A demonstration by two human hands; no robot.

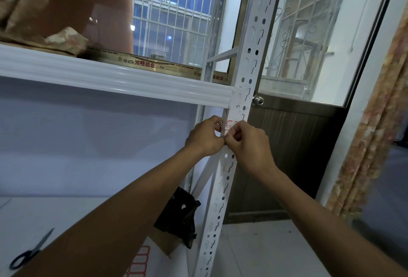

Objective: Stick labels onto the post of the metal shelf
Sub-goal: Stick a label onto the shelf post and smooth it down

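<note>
The white metal shelf [110, 78] fills most of what I can see, its long ribbed beam running across to the right, where it meets the perforated post [245, 67]. Behind that upright are a barred window [172, 16] and a brown door [293, 144] with a round knob [257, 100], and a patterned curtain [375, 122] hangs at the far right. The lower shelf [66, 210] carries a black bag [178, 217] close to the foot of the post, a sheet of red-bordered labels [139, 263] partly hidden by the person's forearm, and a pair of blue-handled scissors [31, 252] well off to the left. Both hands are raised to the post just under the beam joint. The left hand [204, 135] and the right hand [249, 142] have their fingers curled in and their tips meeting, and between them they pinch a small red-bordered label [230, 123] that lies against the face of the post. I can't tell whether it is fully stuck down, because the fingers cover its lower part. To my eye this label is in the middle of being placed, held to the post but not yet smoothed. I see no other label on the stretches of post above and below the hands, so most of the job looks to be ahead. The sheet below appears to hold more labels, though the forearm hides how many.
</note>
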